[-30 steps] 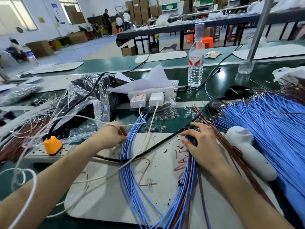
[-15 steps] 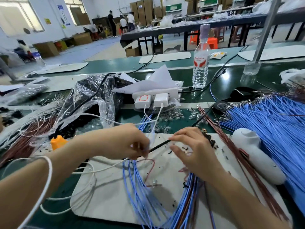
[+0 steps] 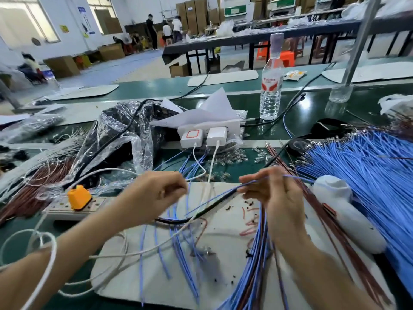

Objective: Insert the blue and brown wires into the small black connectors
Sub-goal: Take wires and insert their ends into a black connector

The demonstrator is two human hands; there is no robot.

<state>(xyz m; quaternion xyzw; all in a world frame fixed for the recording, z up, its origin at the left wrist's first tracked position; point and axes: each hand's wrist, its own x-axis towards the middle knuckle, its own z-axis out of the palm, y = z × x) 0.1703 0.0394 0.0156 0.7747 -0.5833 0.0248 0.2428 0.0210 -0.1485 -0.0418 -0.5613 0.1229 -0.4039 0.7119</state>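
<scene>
My left hand (image 3: pixel 156 193) hovers over the white mat (image 3: pixel 134 276) with its fingers curled. Its fingertips pinch what looks like a thin blue wire (image 3: pixel 187 199) hanging below them; motion blur hides any connector. My right hand (image 3: pixel 277 195) is raised beside it and pinches another blue wire (image 3: pixel 299 178) that runs off to the right. Beneath my right wrist lies a mixed bundle of blue and brown wires (image 3: pixel 257 271). Loose blue wires (image 3: pixel 178 242) are spread over the mat, and tiny black connectors (image 3: pixel 248 202) are scattered on it. A big pile of blue wires (image 3: pixel 362 175) lies at the right, edged by brown wires (image 3: pixel 326 220).
A power strip with an orange plug (image 3: pixel 78 196) lies left of the mat. Two white chargers (image 3: pixel 201 136), a crumpled plastic bag (image 3: pixel 116 142) and a water bottle (image 3: pixel 270 86) stand behind it. A white hand tool (image 3: pixel 344 222) lies at the right. A black cable (image 3: pixel 201 214) crosses the mat.
Both hands have lifted off the mat and come closer together. My right hand left the wire bundle and picked up a blue wire; my left hand moved right from the cables.
</scene>
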